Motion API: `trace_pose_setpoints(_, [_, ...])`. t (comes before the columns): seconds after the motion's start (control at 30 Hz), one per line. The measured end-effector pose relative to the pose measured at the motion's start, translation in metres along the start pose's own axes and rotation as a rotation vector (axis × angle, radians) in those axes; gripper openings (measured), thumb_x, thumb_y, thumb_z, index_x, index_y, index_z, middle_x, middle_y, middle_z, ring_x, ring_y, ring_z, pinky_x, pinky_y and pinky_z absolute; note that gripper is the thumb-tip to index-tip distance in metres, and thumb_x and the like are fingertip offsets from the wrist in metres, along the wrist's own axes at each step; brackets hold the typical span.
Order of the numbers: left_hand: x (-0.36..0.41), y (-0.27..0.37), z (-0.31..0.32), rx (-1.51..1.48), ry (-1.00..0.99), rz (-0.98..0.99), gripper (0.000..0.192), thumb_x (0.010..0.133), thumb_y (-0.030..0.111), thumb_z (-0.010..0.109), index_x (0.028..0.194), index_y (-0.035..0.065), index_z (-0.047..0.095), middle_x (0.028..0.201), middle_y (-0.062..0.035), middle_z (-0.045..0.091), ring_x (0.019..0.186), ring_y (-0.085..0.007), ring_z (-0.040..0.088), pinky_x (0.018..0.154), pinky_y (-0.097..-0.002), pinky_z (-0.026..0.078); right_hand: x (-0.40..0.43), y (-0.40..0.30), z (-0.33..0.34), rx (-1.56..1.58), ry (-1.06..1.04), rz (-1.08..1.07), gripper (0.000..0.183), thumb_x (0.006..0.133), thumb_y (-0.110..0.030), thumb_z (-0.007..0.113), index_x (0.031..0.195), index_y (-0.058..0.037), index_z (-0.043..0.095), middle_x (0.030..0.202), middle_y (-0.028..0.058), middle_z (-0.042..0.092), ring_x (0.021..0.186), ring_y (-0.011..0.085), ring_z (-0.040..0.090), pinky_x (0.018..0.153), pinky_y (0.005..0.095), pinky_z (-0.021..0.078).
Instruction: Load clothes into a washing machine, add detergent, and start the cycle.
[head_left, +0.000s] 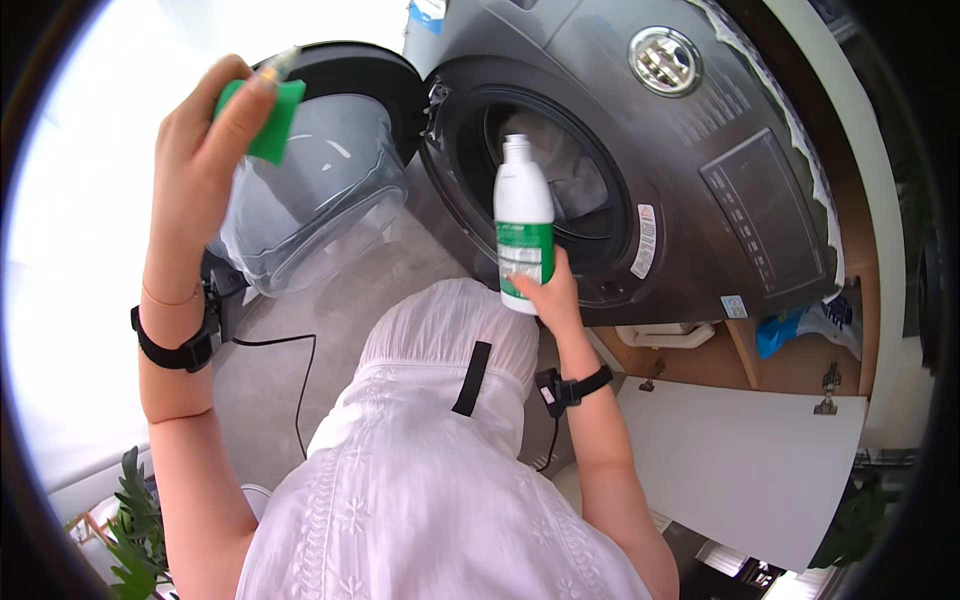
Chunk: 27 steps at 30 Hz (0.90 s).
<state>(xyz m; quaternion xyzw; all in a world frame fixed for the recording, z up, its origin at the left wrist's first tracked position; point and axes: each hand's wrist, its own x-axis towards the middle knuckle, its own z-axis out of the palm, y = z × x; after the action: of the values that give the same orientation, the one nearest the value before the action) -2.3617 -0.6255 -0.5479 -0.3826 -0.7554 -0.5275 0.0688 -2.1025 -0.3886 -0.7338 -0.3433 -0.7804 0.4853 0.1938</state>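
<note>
Raised at the upper left, my left hand grips a green cap-like piece between thumb and fingers. Something pale and translucent at the fingertips is too blurred to name. My right hand is wrapped round the lower part of a white plastic bottle with a green printed label. No cap sits on the bottle's neck, which points up and away from me. Behind the bottle is the round opening of a dark grey front-loading washing machine, with grey cloth in the drum.
The washer's glass door hangs open beneath my left hand. At right, a white cabinet flap is folded down below a wooden compartment holding a blue and white bag. Black cables run from both wristbands. Leaves show lower left.
</note>
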Motion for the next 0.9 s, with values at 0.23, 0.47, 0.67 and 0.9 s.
trace_pose_setpoints(0.23, [0.017,-0.073,-0.038,-0.154,-0.034,-0.174,0.042,0.09,0.032,0.042,0.114,-0.0006,0.054,0.094,-0.0068,0.058,0.085,-0.0099,0.053,0.075,-0.0187,0.04,0.131,0.011,-0.007,0.564,-0.185,0.541,0.056,0.071,-0.021,0.068,0.115,0.0007,0.041,0.103,0.0183,0.056,0.086,0.0275,0.061,0.072,0.0393,0.0514])
trace_pose_setpoints(0.47, [0.013,-0.07,-0.024,-0.164,0.058,-0.187,0.041,0.089,0.031,0.043,0.109,-0.0017,0.056,0.094,-0.0073,0.058,0.086,-0.0132,0.051,0.076,-0.0217,0.038,0.199,0.008,-0.021,1.93,-0.187,0.912,0.049,0.077,-0.011,0.057,0.117,0.01,0.04,0.118,0.0288,0.039,0.096,0.04,0.054,0.079,0.0451,0.0516])
trace_pose_setpoints(0.67, [0.015,-0.054,-0.04,-0.099,-0.01,-0.198,0.039,0.089,0.027,0.042,0.107,-0.0052,0.055,0.101,-0.0154,0.059,0.091,-0.0224,0.054,0.079,-0.0277,0.041,0.22,0.0,-0.029,1.913,-0.063,0.915,0.055,0.069,-0.005,0.062,0.117,0.0085,0.04,0.115,0.0238,0.041,0.088,0.0342,0.058,0.072,0.0398,0.0552])
trace_pose_setpoints(0.9, [0.011,-0.097,-0.035,0.101,0.0,0.129,0.045,0.088,0.033,0.043,0.115,-0.0013,0.052,0.095,-0.0102,0.055,0.086,-0.0199,0.051,0.076,-0.0257,0.038,0.219,-0.023,-0.025,2.029,0.151,0.84,0.06,0.066,-0.004,0.066,0.118,0.008,0.039,0.113,0.0215,0.043,0.09,0.034,0.058,0.071,0.0376,0.0556])
